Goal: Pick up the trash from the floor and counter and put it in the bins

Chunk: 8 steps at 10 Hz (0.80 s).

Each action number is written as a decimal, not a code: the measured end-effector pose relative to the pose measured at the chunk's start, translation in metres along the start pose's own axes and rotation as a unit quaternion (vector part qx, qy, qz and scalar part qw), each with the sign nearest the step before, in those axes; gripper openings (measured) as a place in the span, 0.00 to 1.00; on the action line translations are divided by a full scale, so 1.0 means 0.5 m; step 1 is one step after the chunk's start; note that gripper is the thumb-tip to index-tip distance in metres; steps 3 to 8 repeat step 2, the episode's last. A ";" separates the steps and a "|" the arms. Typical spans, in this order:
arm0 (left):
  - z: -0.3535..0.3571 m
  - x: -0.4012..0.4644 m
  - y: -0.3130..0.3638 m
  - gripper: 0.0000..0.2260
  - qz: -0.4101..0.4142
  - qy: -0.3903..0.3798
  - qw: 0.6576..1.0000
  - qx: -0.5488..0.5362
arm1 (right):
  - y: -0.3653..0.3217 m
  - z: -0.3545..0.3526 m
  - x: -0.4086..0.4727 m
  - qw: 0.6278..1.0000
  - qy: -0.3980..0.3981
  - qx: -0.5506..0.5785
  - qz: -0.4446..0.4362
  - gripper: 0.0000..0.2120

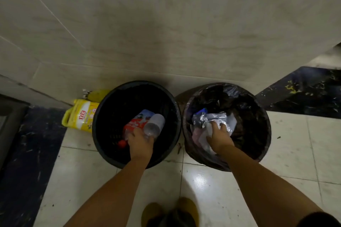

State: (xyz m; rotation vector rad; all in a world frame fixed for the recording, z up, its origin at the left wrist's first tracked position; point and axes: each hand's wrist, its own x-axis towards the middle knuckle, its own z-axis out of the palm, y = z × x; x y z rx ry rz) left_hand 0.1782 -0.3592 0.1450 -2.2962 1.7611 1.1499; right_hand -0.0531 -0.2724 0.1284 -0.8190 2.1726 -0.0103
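Note:
Two round black bins stand side by side against the wall. Over the left bin [103, 134], my left hand [141, 143] grips a clear plastic bottle [154, 123] together with a second bottle with a red label [136, 122] and a red cap. Over the right bin [262, 127], lined with a dark plastic bag, my right hand [219, 139] is closed on a bunch of crumpled silver foil wrappers [208, 119] and clear plastic. Both hands sit inside the bin openings.
A yellow bag with red print [81, 114] leans on the floor left of the left bin, beside the wall. The floor is white tile with dark marbled borders [304, 92]. My yellow slippers [186, 208] are at the bottom. A dark cabinet edge [9, 125] is at far left.

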 end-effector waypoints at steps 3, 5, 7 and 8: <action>-0.072 -0.039 0.038 0.24 -0.024 -0.056 0.998 -0.004 | -0.013 -0.081 -0.070 0.999 -0.015 -0.043 -0.007 0.31; -0.072 -0.039 0.038 0.24 -0.024 -0.056 0.998 -0.004 | -0.013 -0.081 -0.070 0.999 -0.015 -0.043 -0.007 0.31; -0.072 -0.039 0.038 0.24 -0.024 -0.056 0.998 -0.004 | -0.013 -0.081 -0.070 0.999 -0.015 -0.043 -0.007 0.31; -0.072 -0.039 0.038 0.24 -0.024 -0.056 0.998 -0.004 | -0.013 -0.081 -0.070 0.999 -0.015 -0.043 -0.007 0.31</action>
